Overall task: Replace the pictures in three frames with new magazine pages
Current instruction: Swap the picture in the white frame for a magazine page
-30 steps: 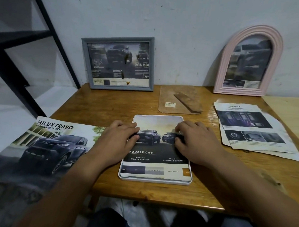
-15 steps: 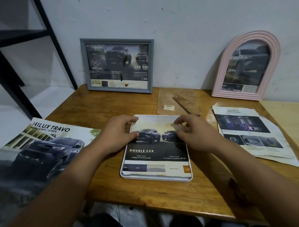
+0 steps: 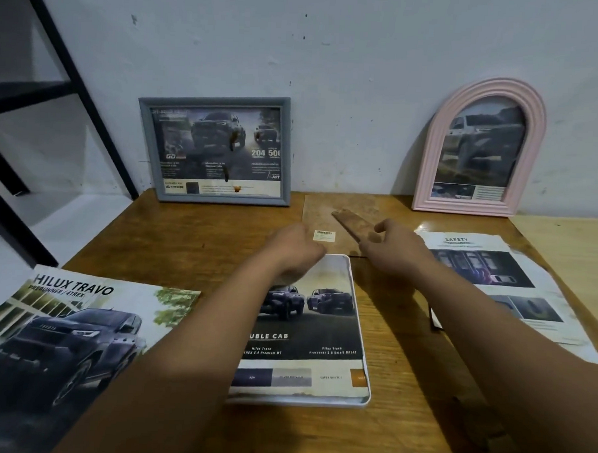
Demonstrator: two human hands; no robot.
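both hands reach over the wooden table toward the brown backing board: left hand and right hand, fingers relaxed, holding nothing. below them lies the white frame with the "double cab" page. a grey frame and a pink arched frame lean on the wall.

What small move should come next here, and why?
Probably take hold of the brown backing board lying flat beyond the white frame. The DOUBLE CAB page already lies in that frame, and the left hand and right hand are both reaching toward the board, holding nothing.
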